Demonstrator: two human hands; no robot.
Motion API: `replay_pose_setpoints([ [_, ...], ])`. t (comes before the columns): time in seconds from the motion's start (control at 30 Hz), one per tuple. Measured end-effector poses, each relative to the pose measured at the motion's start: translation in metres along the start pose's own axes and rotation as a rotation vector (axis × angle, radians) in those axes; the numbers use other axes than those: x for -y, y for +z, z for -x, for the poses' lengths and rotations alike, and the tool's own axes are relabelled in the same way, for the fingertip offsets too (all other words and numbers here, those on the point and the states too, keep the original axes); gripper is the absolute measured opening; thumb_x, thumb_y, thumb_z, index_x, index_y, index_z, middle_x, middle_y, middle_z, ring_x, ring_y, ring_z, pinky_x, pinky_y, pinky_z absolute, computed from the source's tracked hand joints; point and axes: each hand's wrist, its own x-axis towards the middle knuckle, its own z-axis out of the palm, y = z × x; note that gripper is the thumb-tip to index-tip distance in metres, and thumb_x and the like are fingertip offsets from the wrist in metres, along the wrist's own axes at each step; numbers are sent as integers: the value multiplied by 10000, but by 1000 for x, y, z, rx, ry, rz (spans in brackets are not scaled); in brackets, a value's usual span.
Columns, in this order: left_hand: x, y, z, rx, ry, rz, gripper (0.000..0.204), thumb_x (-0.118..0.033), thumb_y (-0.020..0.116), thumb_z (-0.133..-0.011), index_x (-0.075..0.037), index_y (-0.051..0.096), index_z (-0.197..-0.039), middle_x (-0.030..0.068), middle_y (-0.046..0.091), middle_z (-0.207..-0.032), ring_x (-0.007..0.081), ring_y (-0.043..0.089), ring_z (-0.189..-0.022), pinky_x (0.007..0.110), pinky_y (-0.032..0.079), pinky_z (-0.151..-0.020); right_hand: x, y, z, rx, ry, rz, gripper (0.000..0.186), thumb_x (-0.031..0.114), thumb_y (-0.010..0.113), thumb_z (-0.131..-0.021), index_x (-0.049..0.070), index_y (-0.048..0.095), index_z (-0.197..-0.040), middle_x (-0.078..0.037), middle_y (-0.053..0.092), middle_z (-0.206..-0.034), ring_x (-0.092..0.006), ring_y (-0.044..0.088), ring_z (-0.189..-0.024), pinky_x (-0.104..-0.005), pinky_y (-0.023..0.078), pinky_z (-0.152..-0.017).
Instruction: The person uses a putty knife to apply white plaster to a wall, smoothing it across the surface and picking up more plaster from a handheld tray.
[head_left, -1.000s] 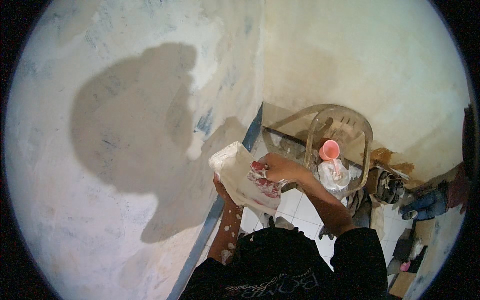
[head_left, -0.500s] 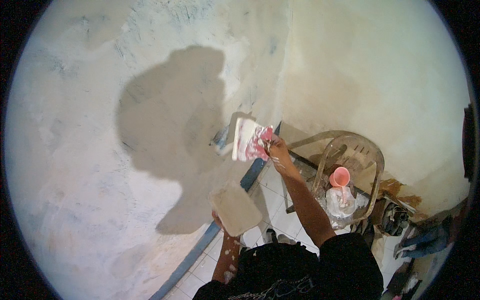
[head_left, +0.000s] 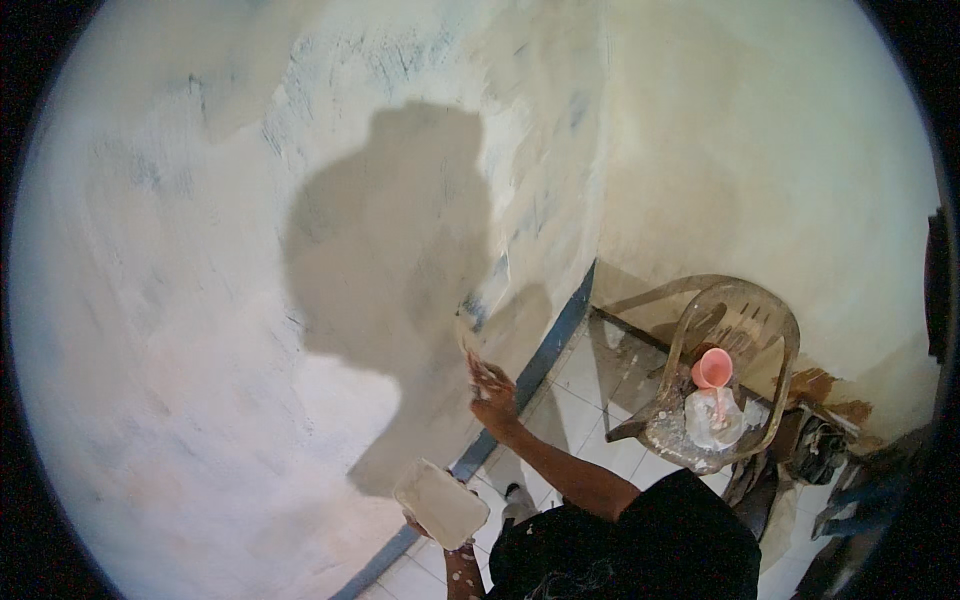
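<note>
Scraper point(head_left: 466, 335), gripped by the right hand point(head_left: 493, 398), is seemingly pressed to the wall point(head_left: 200, 350) beyond; a tub point(head_left: 446, 503) is held by the left hand point(head_left: 416, 525). Spreading appears underway; steady pressure seems needed next.

Most of the left hand point(head_left: 414, 524) is hidden behind the shallow plastic tray point(head_left: 442, 503), and its forearm point(head_left: 463, 572) runs out of the lower edge. The putty scraper point(head_left: 466, 338) in the right hand point(head_left: 493, 393) is turned edge-on, so its face is hidden; whether its blade touches the wall point(head_left: 210, 300) cannot be told. The contents of the crumpled plastic bag point(head_left: 716, 426) are unclear. The black shirt's point(head_left: 660, 540) print is too faint to make out.
</note>
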Motion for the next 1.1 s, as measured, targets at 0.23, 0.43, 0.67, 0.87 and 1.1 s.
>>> replay_pose_setpoints([
  [0.23, -30, 12, -10, 44, -163, -29, 861, -681, 473, -703, -80, 352, -1307, 210, 469, -1205, 385, 520, -971, 513, 441, -802, -49, -39, -23, 288, 45, 288, 140, 76, 581, -725, 21, 566, -853, -152, 570, -727, -374, 559, -736, -413, 455, -665],
  [0.43, -42, -2, -7, 26, -122, 30, 889, -686, 479, -693, -47, 350, -1296, 235, 493, -1155, 405, 553, -928, 539, 474, -741, -86, -80, -121, -2, 229, 397, 136, 33, 530, -639, -16, 570, -761, -163, 581, -686, -285, 564, -630, -382, 436, -575],
  [0.67, -62, -9, -1, 82, -187, -37, 899, -695, 481, -682, -43, 359, -1288, 226, 501, -1134, 399, 553, -909, 538, 466, -734, -166, -101, -241, -297, 313, 489, 304, 60, 503, -653, -30, 620, -918, -162, 624, -769, -268, 607, -715, -348, 484, -673],
  [0.87, -77, 4, 4, 78, -245, 18, 918, -708, 494, -667, -54, 352, -1296, 219, 475, -1171, 397, 539, -927, 536, 455, -740, -180, -99, -228, -310, 197, 392, 279, 79, 520, -647, -48, 617, -874, -173, 604, -751, -265, 568, -671, -363, 446, -617],
  [1.1, -84, 24, -4, 97, -346, 77, 927, -721, 499, -658, -77, 343, -1306, 215, 439, -1215, 399, 523, -961, 538, 446, -762, -115, -24, -139, -239, 106, 492, 419, 97, 557, -671, 44, 597, -1085, -190, 608, -887, -343, 575, -786, -426, 448, -736],
])
